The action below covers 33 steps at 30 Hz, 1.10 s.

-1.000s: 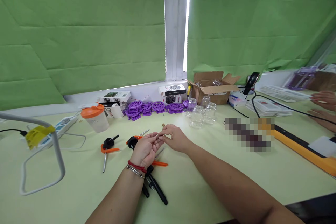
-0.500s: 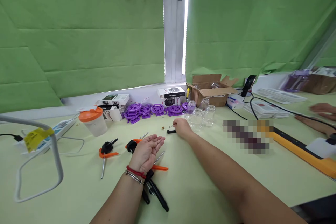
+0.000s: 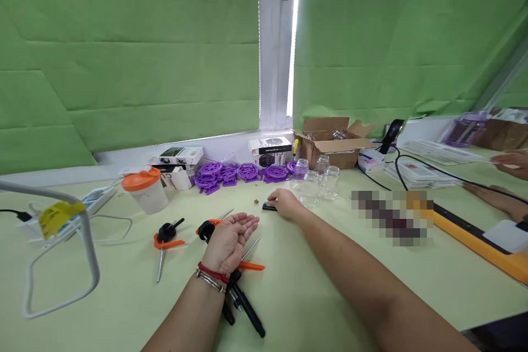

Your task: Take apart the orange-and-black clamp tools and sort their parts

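My left hand (image 3: 231, 239) is palm up with its fingers stretched out, above black and orange tools; no object shows on the palm. My right hand (image 3: 285, 203) reaches farther out, its fingers bent down at a small black strip (image 3: 269, 207). Whatever its fingertips hold is too small to make out. Just left of the strip lie small brass-coloured pieces (image 3: 256, 202). Under and beside my left wrist are black handles (image 3: 249, 308) and an orange-armed tool (image 3: 251, 266). A similar black and orange tool (image 3: 168, 236) lies farther left.
Purple plastic wheels (image 3: 247, 171), small boxes (image 3: 270, 146), glass jars (image 3: 311, 184) and an open carton (image 3: 334, 148) line the back. An orange-lidded cup (image 3: 146, 192) and grey bent tube (image 3: 88, 247) are left. Another person's hands (image 3: 511, 165) are at the right edge.
My right hand has come down slightly onto the black strip, and the small spring-like piece beside its fingertips no longer shows clearly. My left hand stays put. The other person's hands have shifted.
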Each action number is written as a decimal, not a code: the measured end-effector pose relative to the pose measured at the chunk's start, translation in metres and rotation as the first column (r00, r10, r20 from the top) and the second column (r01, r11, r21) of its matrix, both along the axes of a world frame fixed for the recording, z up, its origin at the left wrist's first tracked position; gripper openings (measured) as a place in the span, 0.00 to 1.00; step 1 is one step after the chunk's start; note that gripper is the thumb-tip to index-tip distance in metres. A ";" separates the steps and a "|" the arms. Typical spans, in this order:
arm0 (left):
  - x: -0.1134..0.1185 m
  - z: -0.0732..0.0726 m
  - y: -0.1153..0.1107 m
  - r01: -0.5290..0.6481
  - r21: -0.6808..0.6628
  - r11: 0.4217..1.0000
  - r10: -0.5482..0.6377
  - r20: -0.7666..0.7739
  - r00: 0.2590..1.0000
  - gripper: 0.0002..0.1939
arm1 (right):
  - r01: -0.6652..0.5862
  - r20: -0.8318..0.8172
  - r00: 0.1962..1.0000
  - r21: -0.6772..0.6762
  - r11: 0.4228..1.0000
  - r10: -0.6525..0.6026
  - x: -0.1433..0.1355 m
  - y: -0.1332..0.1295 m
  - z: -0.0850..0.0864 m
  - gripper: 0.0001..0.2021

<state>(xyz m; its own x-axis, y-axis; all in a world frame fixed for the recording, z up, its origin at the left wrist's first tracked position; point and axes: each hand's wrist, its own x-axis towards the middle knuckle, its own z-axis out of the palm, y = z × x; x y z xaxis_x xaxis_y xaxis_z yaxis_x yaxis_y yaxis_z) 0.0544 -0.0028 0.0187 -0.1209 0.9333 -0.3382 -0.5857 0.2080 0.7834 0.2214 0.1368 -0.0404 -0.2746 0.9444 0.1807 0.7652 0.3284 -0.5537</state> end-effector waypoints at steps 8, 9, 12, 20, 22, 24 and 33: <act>0.000 0.001 0.001 0.007 -0.001 1.000 -0.007 -0.026 1.000 0.18 | -0.024 0.048 0.999 0.014 1.000 0.024 0.003 -0.009 0.006 0.09; 0.000 0.001 0.000 0.003 -0.003 1.000 -0.003 -0.021 1.000 0.18 | -0.046 0.053 0.998 0.016 0.999 0.045 0.004 -0.011 0.007 0.09; 0.001 0.002 -0.001 -0.003 -0.007 1.000 0.003 -0.008 1.000 0.19 | -0.114 0.081 0.991 0.037 0.993 0.111 0.003 -0.014 0.009 0.11; 0.000 0.002 0.000 0.002 0.010 1.000 -0.002 -0.017 1.000 0.18 | -0.203 0.086 0.976 0.033 0.979 0.199 0.007 -0.004 0.007 0.13; 0.000 0.001 0.000 0.001 0.016 1.000 -0.001 -0.009 1.000 0.18 | -0.211 0.088 0.974 0.030 0.977 0.207 0.009 -0.004 0.007 0.13; -0.001 0.001 0.000 0.001 0.010 1.000 -0.001 -0.003 1.000 0.18 | -0.203 0.095 0.975 0.035 0.978 0.199 0.008 -0.007 0.010 0.15; -0.003 0.001 0.003 0.001 0.016 1.000 -0.004 0.163 0.987 0.10 | -0.374 -0.207 0.886 0.210 0.904 0.415 -0.031 -0.086 0.063 0.06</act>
